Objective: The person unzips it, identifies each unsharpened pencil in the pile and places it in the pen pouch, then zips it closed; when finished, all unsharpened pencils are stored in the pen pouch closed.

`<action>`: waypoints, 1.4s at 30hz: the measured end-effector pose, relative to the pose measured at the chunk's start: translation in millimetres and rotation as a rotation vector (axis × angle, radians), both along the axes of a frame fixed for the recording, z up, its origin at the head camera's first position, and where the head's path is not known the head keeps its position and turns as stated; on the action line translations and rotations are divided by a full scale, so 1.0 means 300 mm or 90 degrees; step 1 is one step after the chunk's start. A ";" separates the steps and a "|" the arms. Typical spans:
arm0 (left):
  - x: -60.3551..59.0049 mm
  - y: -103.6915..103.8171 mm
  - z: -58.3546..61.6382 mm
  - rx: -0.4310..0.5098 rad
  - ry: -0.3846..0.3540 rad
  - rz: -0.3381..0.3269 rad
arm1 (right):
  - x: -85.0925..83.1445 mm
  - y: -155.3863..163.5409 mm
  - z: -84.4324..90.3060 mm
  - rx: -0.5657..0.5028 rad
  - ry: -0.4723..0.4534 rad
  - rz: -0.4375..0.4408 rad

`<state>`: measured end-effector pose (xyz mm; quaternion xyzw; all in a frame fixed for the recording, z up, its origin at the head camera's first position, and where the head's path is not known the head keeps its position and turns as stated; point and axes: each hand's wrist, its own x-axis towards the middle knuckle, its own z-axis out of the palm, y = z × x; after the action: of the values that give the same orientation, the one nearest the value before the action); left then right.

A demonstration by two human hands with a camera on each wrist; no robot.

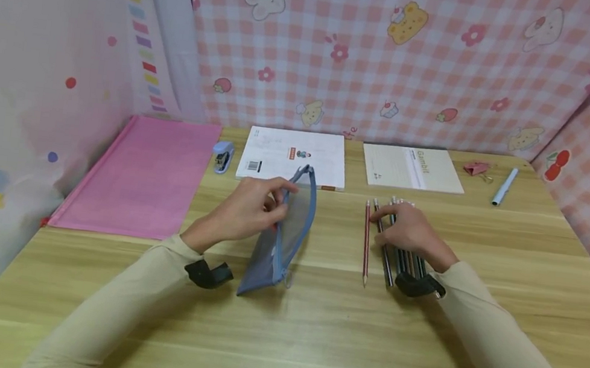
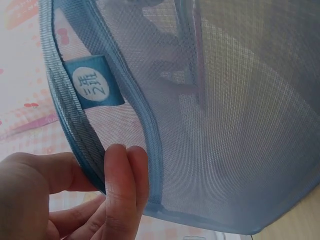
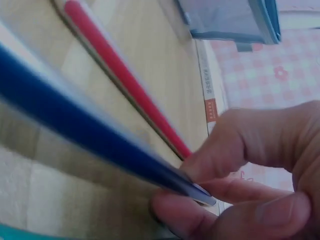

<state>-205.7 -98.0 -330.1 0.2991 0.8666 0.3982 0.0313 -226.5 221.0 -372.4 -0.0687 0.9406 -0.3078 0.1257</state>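
My left hand (image 1: 251,209) pinches the zipper rim of the mesh pouch (image 1: 282,237), holding its mouth up off the desk (image 1: 311,331). My right hand (image 1: 407,230), at 3 o'clock from the pouch, curls its fingers around one blue pencil in the row of pencils (image 1: 392,243). Risk, as I judge it: the loose pencils may roll or scatter if nudged, and the limp pouch mouth may sag shut. Open desk lies at 6 o'clock; booklet (image 1: 292,156) and notebook (image 1: 411,168) crowd 12 o'clock, the pink folder (image 1: 143,176) 9 o'clock.
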 end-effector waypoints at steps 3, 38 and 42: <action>-0.001 0.000 0.000 -0.001 -0.006 0.002 | 0.001 0.011 -0.002 -0.038 -0.041 -0.005; 0.004 0.021 0.010 -0.013 0.023 -0.001 | 0.066 -0.070 0.114 -0.336 -0.011 0.004; 0.010 0.030 0.006 -0.014 0.022 -0.006 | 0.087 -0.122 0.132 -0.401 0.004 0.040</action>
<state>-202.5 -89.1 -328.5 0.3093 0.8701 0.3831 0.0218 -200.3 184.5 -332.8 -0.1344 0.7966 -0.5799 0.1050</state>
